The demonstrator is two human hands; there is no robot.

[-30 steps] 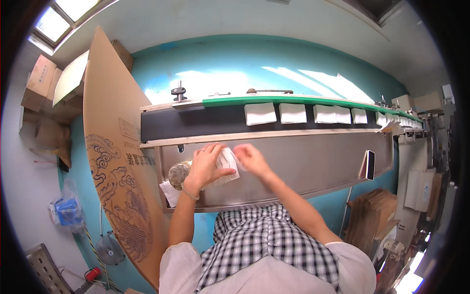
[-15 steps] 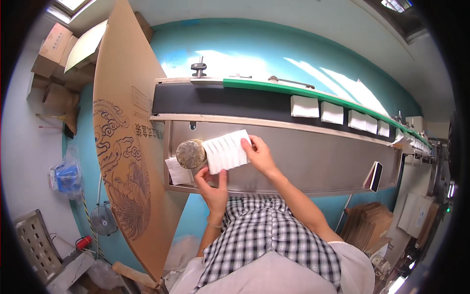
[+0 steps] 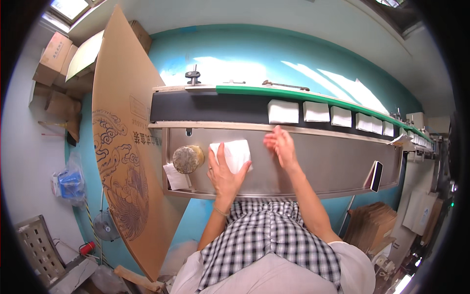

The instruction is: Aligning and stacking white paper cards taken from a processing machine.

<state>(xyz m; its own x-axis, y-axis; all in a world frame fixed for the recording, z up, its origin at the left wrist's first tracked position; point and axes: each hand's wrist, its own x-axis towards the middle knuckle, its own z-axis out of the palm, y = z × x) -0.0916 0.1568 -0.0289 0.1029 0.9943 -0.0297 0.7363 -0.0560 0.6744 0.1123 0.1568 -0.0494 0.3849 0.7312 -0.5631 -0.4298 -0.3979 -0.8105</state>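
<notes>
My left hand (image 3: 226,175) is wrapped over a stack of folded white tissues (image 3: 238,151) standing on the metal tray, with the thumb at its right side. Some of the stack is hidden under the fingers. To the right, my right hand (image 3: 282,148) hovers over the tray with fingers apart and nothing in it, just short of the belt's near rail. Beyond it, a folded white tissue stack (image 3: 283,112) lies on the black conveyor belt (image 3: 210,106). A round, mottled jar-like object (image 3: 188,159) stands left of my left hand.
More white stacks (image 3: 340,116) line the belt toward the right, along a green guide rail (image 3: 264,93). A white paper piece (image 3: 177,177) lies in the left corner of the metal tray (image 3: 323,171). A phone (image 3: 376,176) leans at its right end. A large cardboard sheet (image 3: 122,147) stands at left.
My right hand has left the tissues in my left hand and moved right. A further stack now lies on the belt, and the others there have shifted right.
</notes>
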